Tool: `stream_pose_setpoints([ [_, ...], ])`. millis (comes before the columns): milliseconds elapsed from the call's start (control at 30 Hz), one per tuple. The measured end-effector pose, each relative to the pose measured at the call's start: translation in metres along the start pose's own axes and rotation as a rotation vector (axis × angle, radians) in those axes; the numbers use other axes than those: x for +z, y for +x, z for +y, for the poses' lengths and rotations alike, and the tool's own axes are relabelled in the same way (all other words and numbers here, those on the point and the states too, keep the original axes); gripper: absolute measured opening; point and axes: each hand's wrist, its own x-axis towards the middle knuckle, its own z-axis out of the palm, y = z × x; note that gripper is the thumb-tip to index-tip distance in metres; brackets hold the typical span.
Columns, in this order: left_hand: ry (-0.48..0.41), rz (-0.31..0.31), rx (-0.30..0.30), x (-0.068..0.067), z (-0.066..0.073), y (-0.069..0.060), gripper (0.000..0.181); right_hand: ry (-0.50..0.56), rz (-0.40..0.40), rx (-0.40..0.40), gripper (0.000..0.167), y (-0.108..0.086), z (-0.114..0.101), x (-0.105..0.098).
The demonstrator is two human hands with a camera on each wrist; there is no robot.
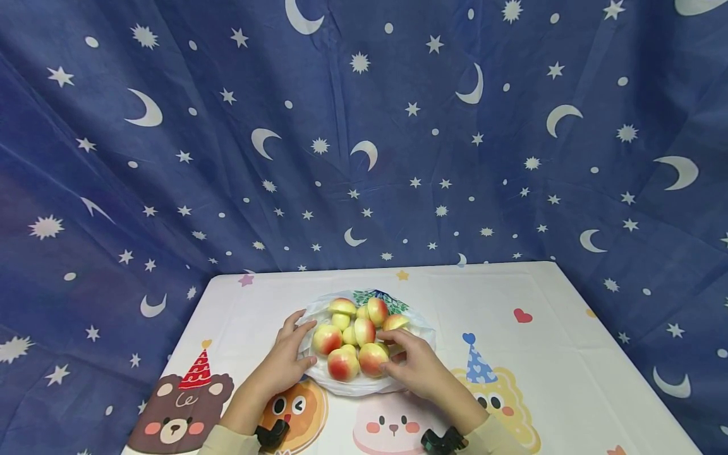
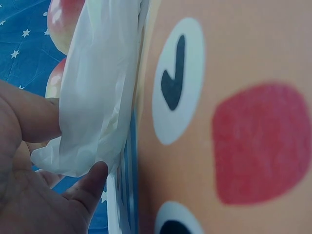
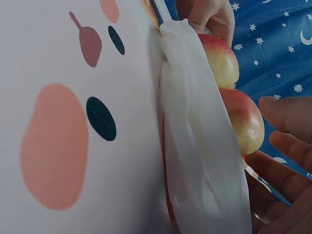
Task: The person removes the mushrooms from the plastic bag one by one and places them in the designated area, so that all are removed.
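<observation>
Several toy mushrooms with glossy red-and-yellow caps and pale yellow stems lie in a heap on a white plastic bag (image 1: 364, 387). At the bag's left edge is my left hand (image 1: 287, 356), fingers spread; in the left wrist view its fingertips touch the crumpled plastic (image 2: 97, 92). My right hand (image 1: 418, 366) reaches over the bag's right side, its fingers extended around the front-right mushroom (image 1: 372, 359). In the right wrist view, fingertips of that hand are close against this mushroom (image 3: 246, 124); a firm grip is not visible.
Beneath the bag is a white tablecloth (image 1: 569, 354) printed with cartoon animals, hearts and stars. A blue curtain (image 1: 364, 189) with moons and stars hangs behind the table and at both sides. Green-and-blue print marks the bag's far edge.
</observation>
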Motion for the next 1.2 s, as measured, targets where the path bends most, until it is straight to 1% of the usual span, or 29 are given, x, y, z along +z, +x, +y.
stream_pose_setpoints([
  [267,-0.003,0.004,0.001,0.0,0.001,0.0,0.074,-0.056,0.015,-0.007,0.054,0.0,0.001,0.003],
  [533,0.004,0.008,0.006,0.0,-0.001,0.0,0.075,-0.066,0.019,0.008,0.055,0.001,-0.001,0.005],
  [800,0.0,0.001,-0.012,-0.001,-0.002,0.0,0.077,-0.094,0.026,0.042,0.053,0.002,0.0,0.011],
  [1033,-0.012,-0.007,-0.013,-0.001,-0.001,0.001,0.078,-0.127,0.033,0.019,0.054,0.002,0.002,0.014],
  [1200,-0.004,-0.008,-0.006,0.0,-0.001,0.001,0.078,-0.137,0.027,0.031,0.059,0.002,0.0,0.015],
])
